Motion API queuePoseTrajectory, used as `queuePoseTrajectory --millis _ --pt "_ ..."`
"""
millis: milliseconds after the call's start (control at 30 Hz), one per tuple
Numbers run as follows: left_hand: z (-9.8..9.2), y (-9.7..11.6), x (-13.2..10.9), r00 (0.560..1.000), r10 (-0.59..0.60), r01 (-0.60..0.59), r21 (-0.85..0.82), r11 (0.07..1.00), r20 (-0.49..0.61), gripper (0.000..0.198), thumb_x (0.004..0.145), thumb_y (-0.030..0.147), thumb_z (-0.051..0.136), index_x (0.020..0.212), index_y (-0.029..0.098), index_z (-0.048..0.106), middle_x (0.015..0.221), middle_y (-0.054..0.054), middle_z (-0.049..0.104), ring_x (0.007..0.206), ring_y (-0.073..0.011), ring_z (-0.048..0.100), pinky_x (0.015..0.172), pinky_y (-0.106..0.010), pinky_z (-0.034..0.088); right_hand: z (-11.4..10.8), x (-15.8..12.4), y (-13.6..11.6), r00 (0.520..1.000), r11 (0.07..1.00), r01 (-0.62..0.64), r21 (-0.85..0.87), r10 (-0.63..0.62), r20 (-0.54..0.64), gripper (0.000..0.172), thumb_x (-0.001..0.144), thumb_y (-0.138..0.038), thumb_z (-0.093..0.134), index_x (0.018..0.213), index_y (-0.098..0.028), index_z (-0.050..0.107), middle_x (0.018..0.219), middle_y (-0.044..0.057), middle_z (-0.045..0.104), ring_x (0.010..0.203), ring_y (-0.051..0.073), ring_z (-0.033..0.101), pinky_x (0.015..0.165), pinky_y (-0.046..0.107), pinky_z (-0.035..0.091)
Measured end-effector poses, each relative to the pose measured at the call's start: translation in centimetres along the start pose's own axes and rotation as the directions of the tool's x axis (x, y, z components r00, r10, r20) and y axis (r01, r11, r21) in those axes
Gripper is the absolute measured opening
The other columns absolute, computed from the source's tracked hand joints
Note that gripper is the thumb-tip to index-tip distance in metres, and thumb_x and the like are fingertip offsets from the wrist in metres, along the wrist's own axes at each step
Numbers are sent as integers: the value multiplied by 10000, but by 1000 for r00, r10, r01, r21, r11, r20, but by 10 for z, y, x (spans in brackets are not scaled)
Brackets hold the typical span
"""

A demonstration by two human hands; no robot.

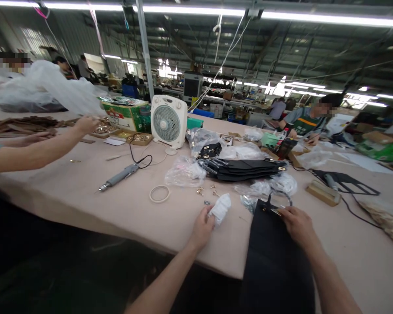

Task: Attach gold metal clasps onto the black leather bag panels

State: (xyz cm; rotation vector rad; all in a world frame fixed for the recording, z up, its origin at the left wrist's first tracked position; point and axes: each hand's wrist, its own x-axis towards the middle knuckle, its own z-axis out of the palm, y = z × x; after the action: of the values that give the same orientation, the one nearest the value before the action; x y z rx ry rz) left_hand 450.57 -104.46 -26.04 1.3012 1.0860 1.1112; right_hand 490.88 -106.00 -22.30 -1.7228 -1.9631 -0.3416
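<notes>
My left hand (pixel 203 226) is closed on a small white wrapped bundle (pixel 221 208), tissue or thin plastic, just above the table. What the bundle contains is hidden. My right hand (pixel 296 221) grips the top of a black bag panel (pixel 277 257), its fingers at a gold metal fitting. From that top edge rises a looped handle (pixel 280 195) that looks wrapped in clear plastic. The panel hangs over the table's front edge toward me. Small gold hardware pieces (pixel 200 191) lie beyond my left hand. Small clear packets (pixel 248 203) sit beside the panel's top.
A grey electric screwdriver (pixel 119 176), a tape roll (pixel 159 193) and a white fan (pixel 169 120) stand or lie leftward. Stacked black panels (pixel 245 169) are ahead. At left, a co-worker's arm (pixel 36 150) reaches over the table; another person (pixel 309 122) works across it.
</notes>
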Motion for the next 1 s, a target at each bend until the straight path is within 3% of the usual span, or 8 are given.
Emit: queuePoseTrajectory --millis 133,267,333,467,667,800,867,1000 --pt "7 -4 4 985 171 -172 41 984 7 454 898 269 652 1349 209 646 1305 -108 639 1187 -234 631 1031 -366 537 10 0 -70 967 959 -189 211 219 -130 418 930 -448 518 1191 -203 735 1112 145 707 1055 323 654 945 497 535" --pt "16 1 0 962 253 -264 119 957 99 498 816 164 726 1307 239 689 1330 -101 583 1200 -242 611 1005 -361 543 41 7 -161 892 642 -449 622 364 268 546 929 -578 597 1319 -205 676 1105 113 760 893 277 735 789 408 601" --pt "17 6 -4 947 290 -311 161 937 140 505 791 120 730 1278 249 699 1320 -90 577 1236 -248 586 1061 -380 512 60 12 -184 887 594 -458 661 356 294 554 872 -585 679 1274 -204 706 1160 130 760 992 308 734 843 425 603" --pt "10 12 -5 940 326 -342 279 897 104 459 785 77 676 1215 239 680 1264 -75 587 1207 -236 593 1099 -391 487 88 15 -184 846 428 -510 746 406 346 617 775 -563 776 1229 -149 712 1107 158 781 995 342 748 829 445 615" --pt "-17 14 1 893 411 -237 587 774 -181 446 792 31 593 1201 203 633 1407 -139 536 1363 -322 489 1190 -525 401 92 11 -163 765 91 -508 856 505 400 626 737 -523 816 1237 -152 742 1219 125 765 1088 313 731 856 384 606" --pt "-6 28 13 862 506 -418 582 697 14 393 926 129 542 1300 217 619 1476 -120 539 1417 -291 454 1224 -503 359 90 14 -161 713 -52 -495 867 546 440 518 696 -498 852 1106 -185 804 1136 98 793 1032 297 744 839 362 605" --pt "10 37 25 889 451 -434 464 772 82 461 961 247 573 1419 206 551 1522 -124 525 1396 -275 491 1198 -466 396 88 14 -162 733 -53 -504 862 502 460 506 704 -499 860 1104 -194 810 1105 96 798 955 287 753 798 360 607" --pt "38 47 52 972 171 -209 262 942 160 545 897 388 674 1399 194 585 1331 -106 685 1108 -240 672 957 -357 539 81 13 -164 823 76 -484 872 377 425 469 774 -537 817 1094 -194 811 1055 93 798 879 276 740 763 375 596"
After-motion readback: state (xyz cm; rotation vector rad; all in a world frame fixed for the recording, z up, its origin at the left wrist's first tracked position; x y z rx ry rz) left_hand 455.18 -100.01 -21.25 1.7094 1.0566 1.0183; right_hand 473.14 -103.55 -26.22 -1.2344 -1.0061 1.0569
